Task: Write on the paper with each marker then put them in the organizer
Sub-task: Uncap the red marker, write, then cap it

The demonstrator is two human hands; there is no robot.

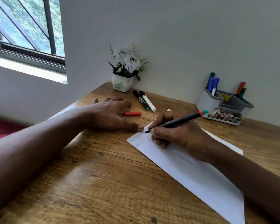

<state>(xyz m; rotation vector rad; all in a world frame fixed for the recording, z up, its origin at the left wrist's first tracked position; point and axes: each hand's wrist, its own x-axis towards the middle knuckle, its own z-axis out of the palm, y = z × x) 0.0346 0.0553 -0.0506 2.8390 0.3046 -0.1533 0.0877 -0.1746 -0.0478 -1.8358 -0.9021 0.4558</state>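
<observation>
My right hand (178,135) grips a black marker (179,121) with an orange and teal end, its tip touching the white paper (192,173) near faint handwriting at the paper's upper left corner. My left hand (110,115) lies flat on the wooden table, fingers spread, its thumb pressing the paper's corner. An orange cap (132,113) lies just beyond my left hand. Two more markers rest farther back: a black one (140,99) and a white-bodied one (147,101). The grey organizer (208,102) stands at the back right, with blue, green and red markers upright in it.
A small white pot of white flowers (124,70) stands at the back against the wall. The wooden table (103,183) ends at a wall on the left, below a barred window (23,29). A red surface (0,126) shows past the table's left edge.
</observation>
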